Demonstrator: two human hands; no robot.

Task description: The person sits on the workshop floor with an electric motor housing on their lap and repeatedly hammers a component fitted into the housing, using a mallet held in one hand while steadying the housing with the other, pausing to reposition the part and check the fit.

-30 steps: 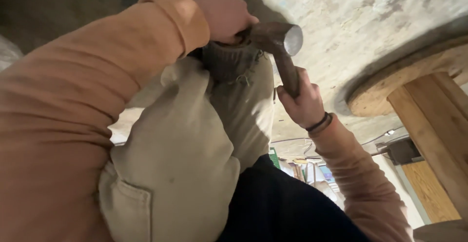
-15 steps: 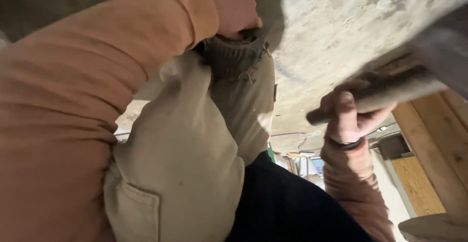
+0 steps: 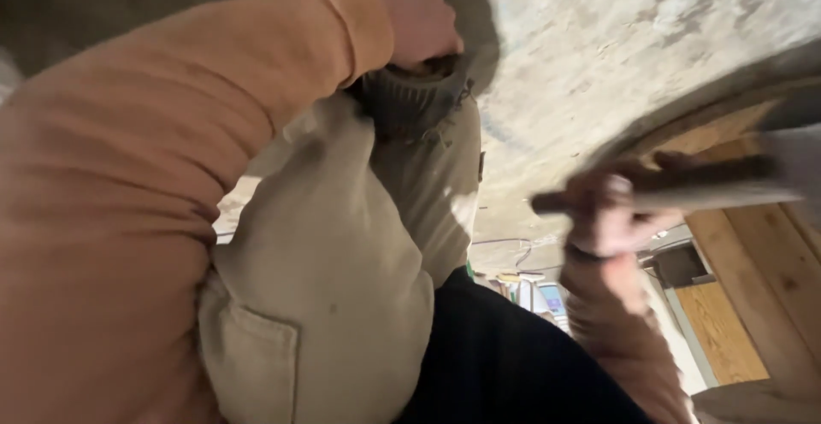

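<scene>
Hammer (image 3: 684,180) swung away rightward since a second ago (blurred); handle clasped in right hand (image 3: 611,210) fingers, lying near-horizontal, head right. Left hand (image 3: 419,22) fisted on sock cuff (image 3: 410,103).

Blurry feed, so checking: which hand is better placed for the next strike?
Right: the right hand grips the hammer handle, held out to the side, while the left hand is clenched at the ribbed cuff.

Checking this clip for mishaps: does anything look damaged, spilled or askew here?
Nothing looks spilled or broken. The grey concrete surface is blotchy and worn. The right hand grips a motion-blurred wooden hammer handle; the left hand presses a dark ribbed sock cuff.
</scene>
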